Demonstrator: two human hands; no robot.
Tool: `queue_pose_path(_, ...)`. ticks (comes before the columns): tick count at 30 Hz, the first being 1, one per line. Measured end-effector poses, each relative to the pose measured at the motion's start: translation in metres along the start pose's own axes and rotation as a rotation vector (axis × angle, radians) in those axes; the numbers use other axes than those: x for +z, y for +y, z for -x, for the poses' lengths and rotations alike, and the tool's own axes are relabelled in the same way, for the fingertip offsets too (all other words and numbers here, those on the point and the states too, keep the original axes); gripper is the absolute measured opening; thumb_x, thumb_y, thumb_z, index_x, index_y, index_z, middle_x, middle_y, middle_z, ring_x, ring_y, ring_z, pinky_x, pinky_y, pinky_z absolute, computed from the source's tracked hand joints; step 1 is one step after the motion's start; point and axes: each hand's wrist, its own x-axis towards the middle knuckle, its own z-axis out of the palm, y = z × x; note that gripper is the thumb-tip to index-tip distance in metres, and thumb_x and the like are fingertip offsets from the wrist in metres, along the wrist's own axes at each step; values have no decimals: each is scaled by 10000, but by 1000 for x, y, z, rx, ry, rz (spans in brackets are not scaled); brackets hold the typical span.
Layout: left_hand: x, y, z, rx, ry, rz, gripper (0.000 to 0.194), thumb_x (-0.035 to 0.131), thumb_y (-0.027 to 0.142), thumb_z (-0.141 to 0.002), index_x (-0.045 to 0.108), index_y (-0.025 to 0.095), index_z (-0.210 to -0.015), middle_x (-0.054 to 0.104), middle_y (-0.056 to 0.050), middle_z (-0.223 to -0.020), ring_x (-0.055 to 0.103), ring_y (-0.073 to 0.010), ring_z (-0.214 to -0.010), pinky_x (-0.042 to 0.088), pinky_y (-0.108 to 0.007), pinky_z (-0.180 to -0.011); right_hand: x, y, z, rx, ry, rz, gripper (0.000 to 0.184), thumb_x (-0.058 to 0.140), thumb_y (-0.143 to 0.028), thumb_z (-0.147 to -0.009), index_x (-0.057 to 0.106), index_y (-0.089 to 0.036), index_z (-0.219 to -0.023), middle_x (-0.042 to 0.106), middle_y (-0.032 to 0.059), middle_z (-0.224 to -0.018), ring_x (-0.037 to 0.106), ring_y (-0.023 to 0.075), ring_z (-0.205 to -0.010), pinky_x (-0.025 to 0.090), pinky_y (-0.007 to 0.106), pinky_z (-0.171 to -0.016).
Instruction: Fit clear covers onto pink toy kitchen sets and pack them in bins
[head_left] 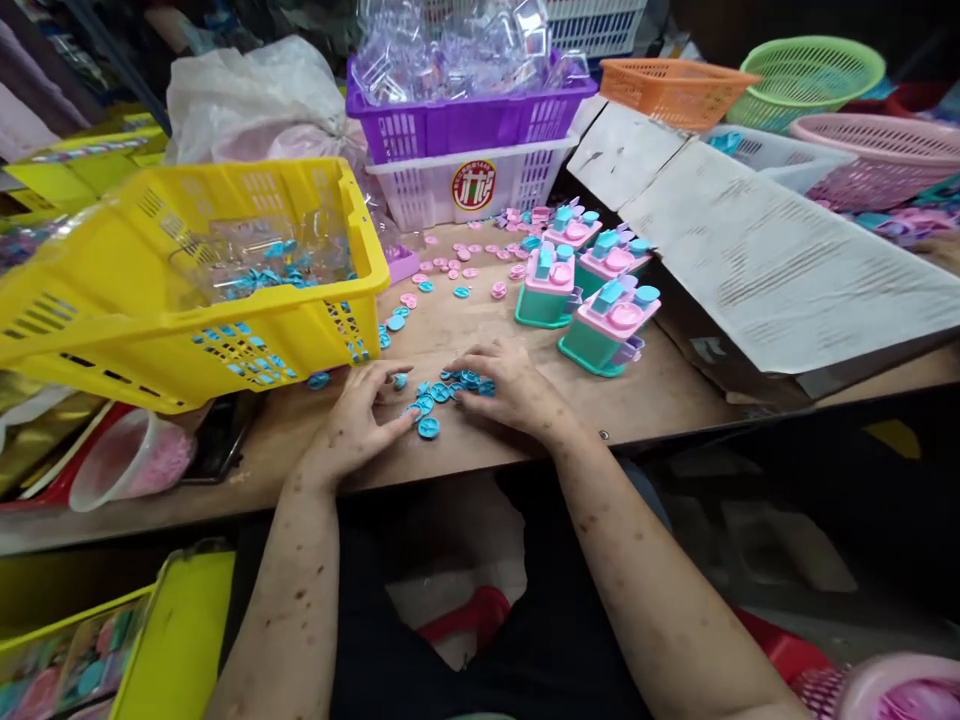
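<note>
Small round blue plastic pieces (428, 428) lie in a loose pile on the brown tabletop (480, 440), near its front edge. At the pile's left side rests my left hand (367, 410), fingers apart, its thumb touching a piece. My right hand (506, 385) curves over the right side of the pile with fingers spread, and several blue pieces show beneath them. Beyond the right hand stand several pink and green toy kitchen units (611, 325) with blue and lilac parts on top. Pink round pieces (454, 265) are scattered farther back.
A yellow basket (300, 320) holding clear plastic and blue pieces stands at left. Behind are a purple basket (472, 130) of clear parts and a white basket (405, 190). A cardboard box (787, 250) borders the right. A white cup (124, 460) lies tipped at left.
</note>
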Motion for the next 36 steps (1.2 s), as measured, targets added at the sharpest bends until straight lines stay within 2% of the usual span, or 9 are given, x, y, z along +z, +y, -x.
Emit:
queue_pose_path(5,2,-5,3,20,-37,-56,377,747,423,-997,702,269,-1339,720,-62,-1304,633,-312,-1271,538,-478,-1161,-4,-9,3,81,-134,118,270,834,-260,-1018,841,-283,-1287,741,89,-1342,578,340,-1246,400,529,-1087)
queue_pose_path(10,13,-7,-9,3,42,-62,334,597,440,-1109,761,214,-1292,742,-90,-1208,676,-299,-1173,548,-474,-1110,-11,-12,4,127,-73,152,254,823,-281,-1029,846,-298,-1282,725,91,-1377,560,359,-1286,374,545,-1068)
queue_pose_path(13,22,-5,-16,-17,50,-103,275,630,384,-1082,826,222,-1186,755,-88,-1117,688,-299,-1111,558,-469,-1072,-1,-21,-2,147,-12,184,226,836,-348,-1041,849,-268,-1253,746,107,-1347,558,369,-1276,374,525,-1027)
queue_pose_path(15,24,-2,-17,-28,57,-86,231,661,338,-1051,845,229,-1139,778,-81,-1082,706,-290,-1082,571,-443,-1035,9,-28,-7,144,-29,199,195,830,-352,-1055,855,-265,-1228,763,108,-1320,563,363,-1262,368,507,-1001)
queue_pose_path(20,7,3,-5,-84,132,80,220,691,312,-1011,844,245,-1154,826,-41,-1008,756,-228,-908,598,-363,-885,22,-35,-10,138,-113,202,160,800,-227,-1067,865,-292,-1199,780,75,-1297,592,335,-1226,382,491,-979)
queue_pose_path(25,-20,3,17,-165,221,152,223,749,324,-949,815,234,-1142,847,-27,-1086,778,-198,-894,624,-317,-863,14,-32,-11,78,-47,122,250,749,-230,-1092,805,-242,-1335,768,104,-1353,615,339,-1289,440,523,-1075)
queue_pose_path(28,-28,4,26,-195,223,140,192,736,333,-959,827,244,-1104,855,-19,-1074,791,-206,-926,631,-316,-882,15,-31,-31,15,-50,107,255,659,-180,-1117,800,-242,-1320,761,107,-1398,627,341,-1311,467,537,-1086)
queue_pose_path(32,-37,4,32,-188,241,140,198,742,336,-970,835,246,-1120,856,-17,-1099,792,-199,-929,631,-311,-905,32,-31,-78,-119,-160,108,351,668,-102,-1070,786,-256,-1363,753,85,-1457,641,306,-1320,478,481,-1130)
queue_pose_path(36,-36,6,33,-149,265,150,194,750,337,-988,839,242,-1131,845,-23,-1102,785,-192,-931,631,-300,-885,47,-30,-102,-140,-289,159,266,721,-92,-1036,851,-218,-1231,817,99,-1281,707,292,-1212,515,407,-1045)
